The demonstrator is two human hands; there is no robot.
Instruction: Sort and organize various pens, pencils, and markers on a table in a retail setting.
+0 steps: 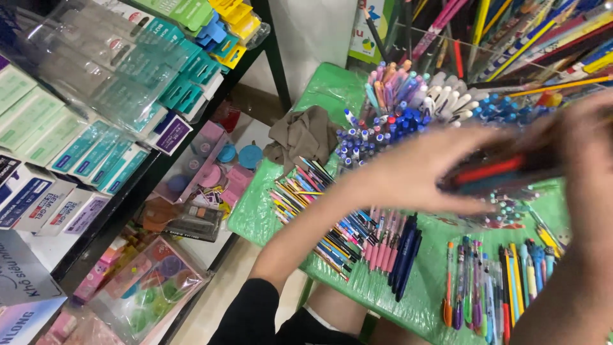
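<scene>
My left hand (418, 169) reaches across a green-covered table (332, 89) and grips one end of a bundle of pens (501, 172), red and dark ones, blurred by motion. My right hand (584, 153) holds the other end of the same bundle at the right edge of view. Below the hands lie rows of pens and pencils (338, 220) sorted flat on the green cover, with more coloured pens (491, 287) at the lower right. Upright cups of blue-capped and pastel pens (389, 121) stand behind my left hand.
A crumpled brown cloth (300, 137) lies on the table's left part. A black shelf (96, 128) at left holds boxed stationery and teal packets. Plastic-wrapped toy packs (153, 281) sit low on the left. Long pencils (511, 38) fill the back right.
</scene>
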